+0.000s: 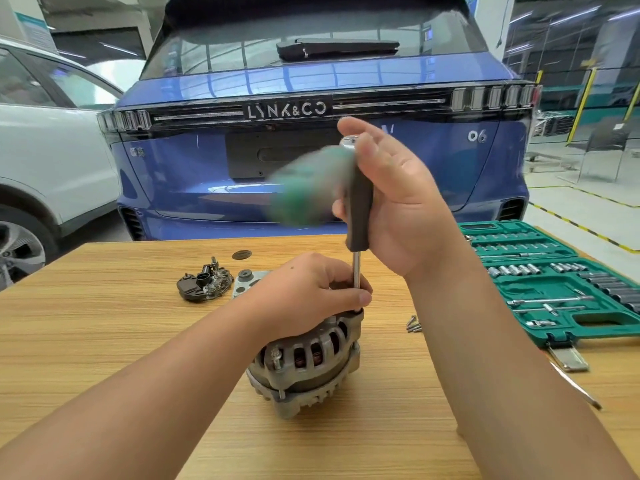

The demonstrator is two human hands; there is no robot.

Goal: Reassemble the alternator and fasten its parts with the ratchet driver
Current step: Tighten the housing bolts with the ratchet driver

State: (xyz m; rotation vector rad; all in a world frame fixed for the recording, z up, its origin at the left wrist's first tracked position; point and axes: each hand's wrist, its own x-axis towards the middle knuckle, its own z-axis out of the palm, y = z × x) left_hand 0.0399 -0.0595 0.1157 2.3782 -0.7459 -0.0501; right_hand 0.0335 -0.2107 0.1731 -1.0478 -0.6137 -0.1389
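The grey alternator [308,362] stands on the wooden table [104,341], its slotted housing facing me. My left hand [304,296] rests on top of it, and its thumb and fingers pinch the silver shaft [356,271] of the ratchet driver just above the housing. The driver stands upright, its tip hidden behind my fingers. My right hand [398,202] grips the driver's black handle [360,209], thumb over the silver head at the top. A green handle [308,188] sticks out to the left from that head and is blurred by motion.
Behind the alternator lie a dark rectifier plate [204,284], a silver housing piece [246,278] and a small black cap [241,254]. Loose bolts [414,323] lie to the right. An open green socket set [554,282] fills the table's right side. A blue car [311,81] stands behind.
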